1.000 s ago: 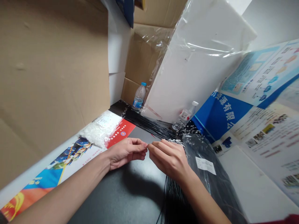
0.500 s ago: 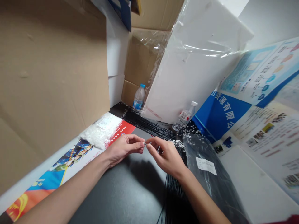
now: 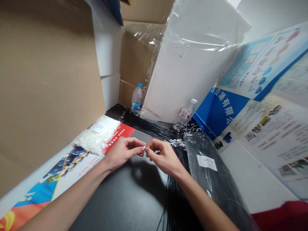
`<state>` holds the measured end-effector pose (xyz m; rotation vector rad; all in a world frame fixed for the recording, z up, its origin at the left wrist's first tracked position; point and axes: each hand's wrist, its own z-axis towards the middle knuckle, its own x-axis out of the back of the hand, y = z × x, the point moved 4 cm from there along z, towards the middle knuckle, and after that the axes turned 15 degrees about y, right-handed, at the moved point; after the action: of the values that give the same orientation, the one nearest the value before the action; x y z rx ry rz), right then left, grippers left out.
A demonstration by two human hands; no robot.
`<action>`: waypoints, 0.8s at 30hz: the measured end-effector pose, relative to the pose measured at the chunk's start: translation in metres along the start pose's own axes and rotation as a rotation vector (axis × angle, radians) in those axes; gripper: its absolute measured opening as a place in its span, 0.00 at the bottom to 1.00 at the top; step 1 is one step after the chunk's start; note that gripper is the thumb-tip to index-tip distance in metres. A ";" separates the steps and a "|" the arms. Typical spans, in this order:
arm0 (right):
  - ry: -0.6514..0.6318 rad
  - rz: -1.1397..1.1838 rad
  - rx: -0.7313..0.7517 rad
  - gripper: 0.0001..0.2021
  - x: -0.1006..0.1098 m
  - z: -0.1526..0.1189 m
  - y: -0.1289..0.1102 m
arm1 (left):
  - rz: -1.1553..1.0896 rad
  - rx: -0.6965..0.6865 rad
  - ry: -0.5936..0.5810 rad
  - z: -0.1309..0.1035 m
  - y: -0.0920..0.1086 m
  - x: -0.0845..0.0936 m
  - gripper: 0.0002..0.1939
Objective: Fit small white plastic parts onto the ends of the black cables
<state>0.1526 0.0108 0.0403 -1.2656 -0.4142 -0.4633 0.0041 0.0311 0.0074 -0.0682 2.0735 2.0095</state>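
Observation:
Over the dark grey tabletop (image 3: 115,199), my left hand (image 3: 121,153) and my right hand (image 3: 164,156) meet fingertip to fingertip. Between them shows a tiny whitish piece (image 3: 144,147), too small to name. My left thumb and forefinger are pinched on it. The right thumb and forefinger are also closed, touching the same spot; what they hold is hidden. Just beyond and under my right forearm lies a bundle of thin black wires (image 3: 172,189) with small white ends (image 3: 177,143).
A clear bag of small white parts (image 3: 95,136) lies left on a printed sheet. More black wires (image 3: 149,125) stretch along the back, near a blue-capped bottle (image 3: 136,99) and a white-capped bottle (image 3: 186,114). A plastic bag (image 3: 202,171) lies right. Cardboard (image 3: 50,80) stands left.
The view has shifted slightly, so the surroundings sit further left. Both hands stay fingertip to fingertip; the right fingers look more curled in, and less of the small piece shows.

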 end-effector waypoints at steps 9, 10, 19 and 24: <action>0.081 -0.020 0.032 0.07 -0.005 -0.005 0.005 | 0.072 0.063 0.045 0.000 -0.008 -0.004 0.11; 0.088 -0.021 0.038 0.08 -0.006 -0.006 0.006 | 0.075 0.072 0.050 0.000 -0.008 -0.004 0.11; 0.022 -0.106 0.084 0.06 0.001 -0.003 -0.004 | 0.035 0.048 0.080 0.000 -0.002 -0.003 0.14; -0.132 -0.303 0.172 0.09 0.029 -0.003 -0.026 | -0.013 0.013 0.116 0.003 0.002 0.004 0.17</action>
<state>0.1625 -0.0009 0.0763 -1.0730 -0.7478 -0.5880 0.0003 0.0350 0.0086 -0.2008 2.1495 2.0288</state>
